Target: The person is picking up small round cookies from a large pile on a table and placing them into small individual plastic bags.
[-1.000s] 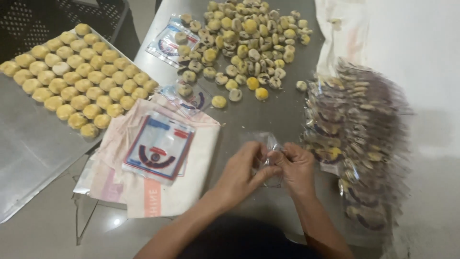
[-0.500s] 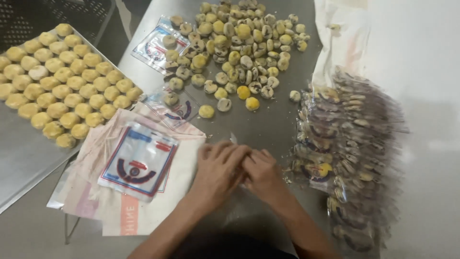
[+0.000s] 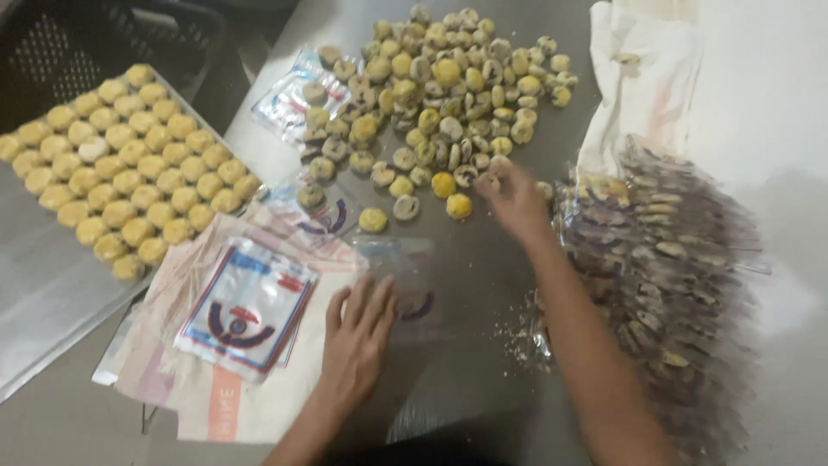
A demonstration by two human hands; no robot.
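My left hand (image 3: 358,332) lies flat, fingers spread, on a clear plastic bag (image 3: 405,272) lying on the steel table, beside a stack of printed white bags (image 3: 246,306). My right hand (image 3: 516,198) is stretched forward at the near edge of a heap of small round yellow and pale pastries (image 3: 444,95). It is motion-blurred, with its fingers curled at one pastry (image 3: 488,182). Whether it grips that pastry cannot be made out.
A metal tray (image 3: 43,285) at the left carries rows of yellow pastries (image 3: 129,164). A pile of filled clear packets (image 3: 664,259) lies at the right, a white cloth (image 3: 642,78) behind it. Loose bags (image 3: 293,99) lie near the heap. A dark crate (image 3: 86,43) stands far left.
Both hands were together over a small bag near the table's front. Now the right hand has reached forward to the pastry heap and the left hand rests flat on the bag.
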